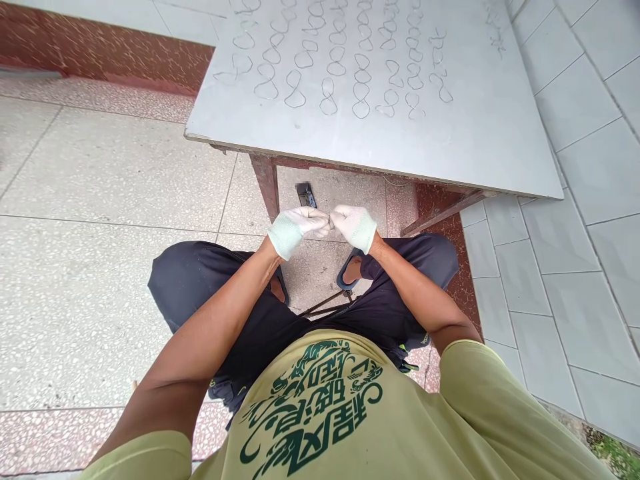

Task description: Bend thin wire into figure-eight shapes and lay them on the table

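Left grip (302, 225), right grip (354, 225), wire loops (328, 98) beyond

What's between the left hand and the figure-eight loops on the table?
Head view, upward from the left hand: floor with a small dark device, then the front edge and pale top of the table.

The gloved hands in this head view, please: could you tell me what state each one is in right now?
Left hand: closed; too small to tell whether its grip holds anything.
Right hand: closed, close against the left; anything held cannot be made out.
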{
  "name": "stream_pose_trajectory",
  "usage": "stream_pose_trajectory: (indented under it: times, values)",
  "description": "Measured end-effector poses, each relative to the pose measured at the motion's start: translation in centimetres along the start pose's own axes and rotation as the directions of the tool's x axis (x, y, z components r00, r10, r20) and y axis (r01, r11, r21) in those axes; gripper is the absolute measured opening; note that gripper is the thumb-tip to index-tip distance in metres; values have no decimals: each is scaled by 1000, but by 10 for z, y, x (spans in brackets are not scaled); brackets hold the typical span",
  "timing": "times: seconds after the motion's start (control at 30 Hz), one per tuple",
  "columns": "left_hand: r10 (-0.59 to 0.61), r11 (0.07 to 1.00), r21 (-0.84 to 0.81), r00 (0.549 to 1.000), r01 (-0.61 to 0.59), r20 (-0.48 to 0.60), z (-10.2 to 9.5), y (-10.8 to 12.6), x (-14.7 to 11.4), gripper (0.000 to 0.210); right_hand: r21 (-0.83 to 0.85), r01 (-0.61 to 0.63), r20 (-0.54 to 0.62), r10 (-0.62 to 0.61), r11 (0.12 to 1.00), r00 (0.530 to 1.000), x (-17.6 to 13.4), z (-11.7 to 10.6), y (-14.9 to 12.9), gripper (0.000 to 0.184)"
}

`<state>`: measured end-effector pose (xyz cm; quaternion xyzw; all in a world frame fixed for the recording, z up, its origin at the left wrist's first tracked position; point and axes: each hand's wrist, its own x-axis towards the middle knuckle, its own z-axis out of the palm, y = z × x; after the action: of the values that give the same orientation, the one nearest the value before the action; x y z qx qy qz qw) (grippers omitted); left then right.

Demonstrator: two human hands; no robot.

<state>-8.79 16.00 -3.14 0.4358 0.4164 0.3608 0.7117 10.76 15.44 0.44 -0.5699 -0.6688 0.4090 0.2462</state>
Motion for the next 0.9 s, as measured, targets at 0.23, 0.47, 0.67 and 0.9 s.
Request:
stream_pose_trajectory:
  times: [0.23, 0.47, 0.67, 0.9]
  values:
    - [77, 978, -196, 997, -74, 7, -13, -3, 12, 55, -19, 76, 6, -76, 997, 997, -1, -3, 4, 35]
    - [31, 986, -167, 998, -22, 46, -9, 1, 4, 54, -71, 173, 75, -168, 982, 983, -1, -2, 13, 39]
    - [72, 991, -113, 997, -68, 38, -10, 0, 1, 67, -132, 182, 86, -172, 974, 981, 1, -1, 15, 41]
    - [66, 998, -12, 995, -66, 79, -10, 5, 0, 81, -14, 105, 102, -103, 994, 989, -4, -2, 9, 39]
